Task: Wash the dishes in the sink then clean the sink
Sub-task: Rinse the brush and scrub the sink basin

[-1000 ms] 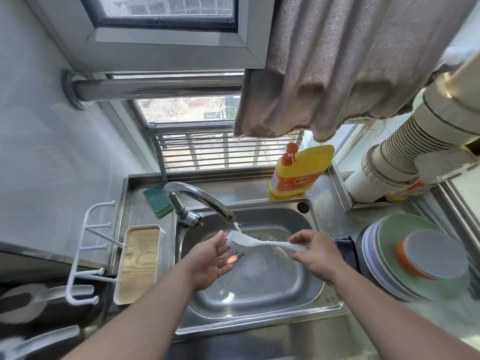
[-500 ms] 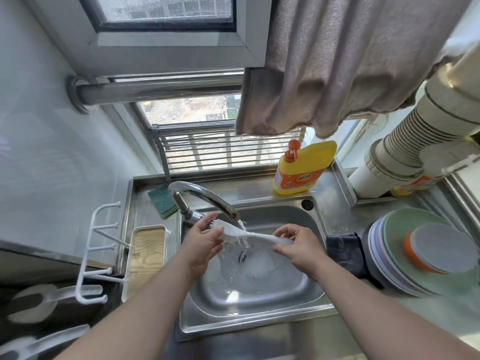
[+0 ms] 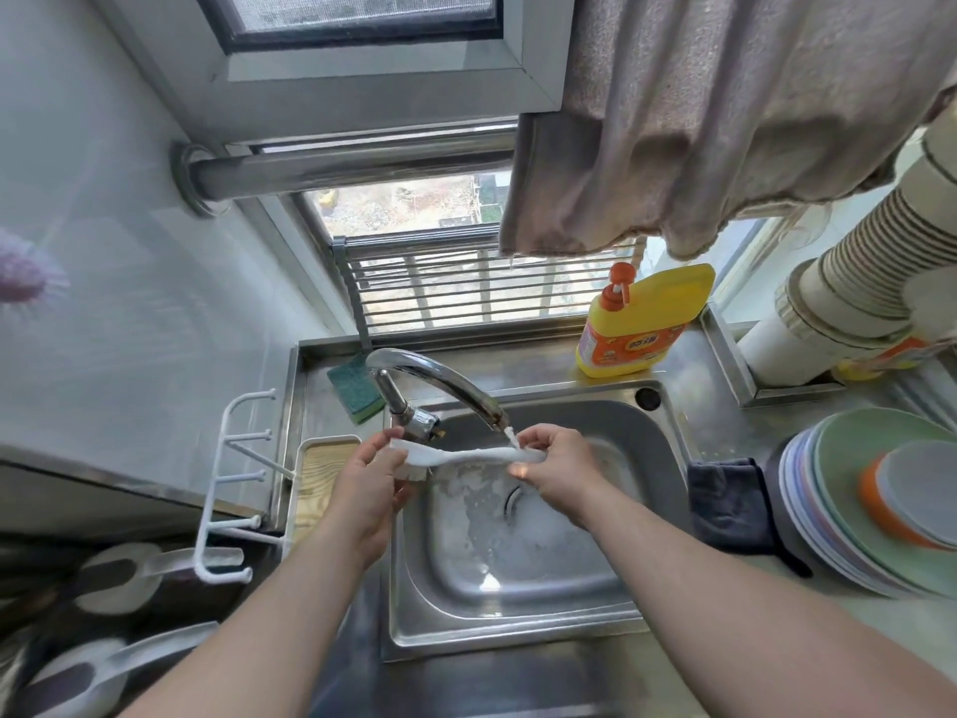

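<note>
Rinsing a white brush (image 3: 466, 455) over the sink (image 3: 668, 437): right hand (image 3: 556, 466) pinches the handle under the tap (image 3: 440, 378) stream, left hand (image 3: 370, 479) curls round the bristle end. Working bristles into the flow would help. Washed plates (image 3: 839, 515) crowd the worktop's right edge.

I hold a white dish brush (image 3: 466, 455) level across the back of the steel sink (image 3: 668, 448), bristles down at its nine o'clock end. My left hand (image 3: 370, 484) grips the bristle head; my right hand (image 3: 556, 469) pinches the handle at the three o'clock end, right under the running tap (image 3: 440, 378). Foam and water cover the basin floor around the drain. At three o'clock of the sink, a stack of plates (image 3: 828, 515) rests on the counter.
</note>
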A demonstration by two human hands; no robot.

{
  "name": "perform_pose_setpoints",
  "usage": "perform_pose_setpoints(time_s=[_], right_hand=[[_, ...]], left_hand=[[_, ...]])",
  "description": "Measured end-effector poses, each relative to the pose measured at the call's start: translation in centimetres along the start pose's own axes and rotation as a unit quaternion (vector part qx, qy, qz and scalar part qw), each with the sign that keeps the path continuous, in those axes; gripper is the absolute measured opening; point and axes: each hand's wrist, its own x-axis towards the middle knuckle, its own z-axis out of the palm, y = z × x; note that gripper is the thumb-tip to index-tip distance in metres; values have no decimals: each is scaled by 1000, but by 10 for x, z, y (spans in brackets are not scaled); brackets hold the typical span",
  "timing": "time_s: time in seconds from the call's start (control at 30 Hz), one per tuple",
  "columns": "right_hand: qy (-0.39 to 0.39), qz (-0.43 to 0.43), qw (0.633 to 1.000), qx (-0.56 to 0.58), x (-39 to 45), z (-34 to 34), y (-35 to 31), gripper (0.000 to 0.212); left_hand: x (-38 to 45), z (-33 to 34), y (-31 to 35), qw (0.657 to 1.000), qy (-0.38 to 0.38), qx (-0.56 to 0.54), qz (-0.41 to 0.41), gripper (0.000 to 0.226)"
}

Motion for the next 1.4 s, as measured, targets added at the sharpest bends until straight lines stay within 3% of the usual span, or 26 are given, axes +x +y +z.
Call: perform_pose_setpoints(time_s=[0.2, 0.43, 0.7, 0.93, 1.13, 1.4], right_hand=[[13, -17, 999, -32, -1, -12, 3, 22], [44, 6, 999, 29, -4, -52, 27, 22], [112, 58, 975, 182, -14, -92, 60, 18], [161, 107, 951, 242, -32, -122, 89, 18], [190, 131, 927, 295, -42, -131, 90, 9], [130, 120, 937, 300, -26, -102, 64, 7]], left_hand=[[11, -7, -21, 994, 46, 80, -54, 11], [16, 16, -31, 985, 22, 57, -159, 20], [7, 54, -35, 978, -57, 44, -197, 37], [1, 92, -39, 972, -109, 3, -206, 40], [1, 111, -39, 970, -125, -58, -198, 23], [14, 79, -30, 970, -63, -88, -217, 33]])
